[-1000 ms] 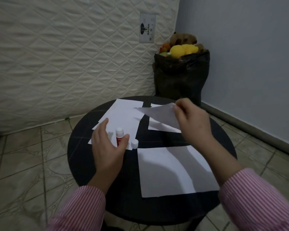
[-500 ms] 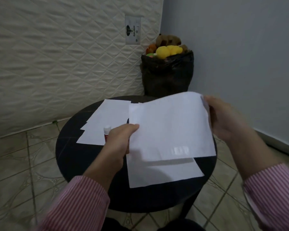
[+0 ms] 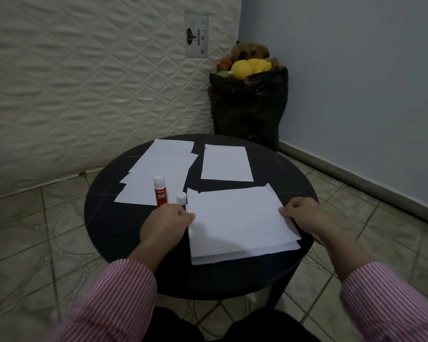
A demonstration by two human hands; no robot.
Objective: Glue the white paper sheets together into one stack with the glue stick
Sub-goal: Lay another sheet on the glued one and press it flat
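Note:
A white sheet (image 3: 235, 215) lies slightly askew on top of another white sheet (image 3: 247, 256) at the near right of the round black table (image 3: 104, 218). My left hand (image 3: 167, 224) pinches the top sheet's left edge; my right hand (image 3: 304, 217) pinches its right edge. A red glue stick (image 3: 160, 191) stands uncapped and upright just beyond my left hand, with its white cap (image 3: 181, 198) beside it. A loose pile of white sheets (image 3: 158, 171) lies at the far left, and a single sheet (image 3: 226, 164) at the far middle.
A black bag (image 3: 247, 107) stuffed with plush toys stands on the tiled floor behind the table, in the corner. A quilted mattress (image 3: 84, 82) leans upright on the left, a blue wall on the right.
The sheet that both hands held up in the air now lies down on the near sheet. My left hand left the glue stick and took the sheet's left edge.

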